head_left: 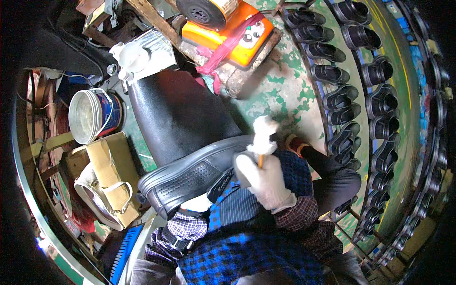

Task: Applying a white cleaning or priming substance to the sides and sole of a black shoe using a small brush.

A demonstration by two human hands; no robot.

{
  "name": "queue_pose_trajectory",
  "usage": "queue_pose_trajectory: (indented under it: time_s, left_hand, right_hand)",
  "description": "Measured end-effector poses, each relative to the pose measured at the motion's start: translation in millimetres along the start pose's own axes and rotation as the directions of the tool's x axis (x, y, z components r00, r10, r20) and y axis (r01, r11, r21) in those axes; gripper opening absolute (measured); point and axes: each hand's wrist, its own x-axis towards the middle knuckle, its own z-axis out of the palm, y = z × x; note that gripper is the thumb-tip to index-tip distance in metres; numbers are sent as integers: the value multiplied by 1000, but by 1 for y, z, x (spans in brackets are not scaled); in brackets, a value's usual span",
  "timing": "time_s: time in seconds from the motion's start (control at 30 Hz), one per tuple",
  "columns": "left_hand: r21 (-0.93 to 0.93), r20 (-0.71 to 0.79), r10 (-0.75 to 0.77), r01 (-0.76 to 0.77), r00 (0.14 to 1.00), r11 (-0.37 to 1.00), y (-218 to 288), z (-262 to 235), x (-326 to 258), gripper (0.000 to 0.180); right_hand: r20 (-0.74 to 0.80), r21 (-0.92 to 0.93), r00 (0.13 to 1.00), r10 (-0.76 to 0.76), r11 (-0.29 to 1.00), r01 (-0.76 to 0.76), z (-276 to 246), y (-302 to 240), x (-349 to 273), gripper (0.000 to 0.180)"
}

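Observation:
A black shoe [190, 176] with small perforations along its side lies tilted across my lap. My left hand [197, 203], in a white glove, is at the shoe's opening and holds it up; its fingers are mostly hidden by the shoe. My right hand [260, 179], also white-gloved, is closed around a thin orange-handled stick with a white fluffy wad [264, 134] on its end. The wad is slightly blurred and stands above the shoe's right end. Behind the shoe is a black padded surface [183, 109]. A blue checked apron [232, 259] covers my lap.
A white cup-like container [134, 58] stands beyond the black surface. To the left are a bucket [84, 116] and a cardboard box [111, 173]. An orange machine [223, 38] with a black wheel stands ahead. Rows of black shoes [339, 97] line racks at right.

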Motion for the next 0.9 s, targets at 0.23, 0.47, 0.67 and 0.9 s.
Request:
queue_pose_trajectory:
  time_s: [0.23, 0.47, 0.67, 0.9]
  left_hand:
    - [621, 74, 53, -88, 996, 779, -15, -15, 5, 56]
    - [248, -8, 49, -45, 999, 968, -10, 6, 9, 56]
    - [54, -29, 20, -18, 999, 998, -12, -2, 7, 58]
    - [-176, -61, -5, -6, 998, 984, -16, -18, 3, 62]
  right_hand:
    - [-120, -61, 991, -61, 997, 54, 2, -10, 4, 31]
    - [-77, -36, 994, -80, 996, 77, 6, -4, 5, 30]
    - [-115, 101, 988, 101, 991, -90, 3, -13, 13, 31]
    - [-135, 84, 990, 29, 996, -17, 5, -7, 15, 28]
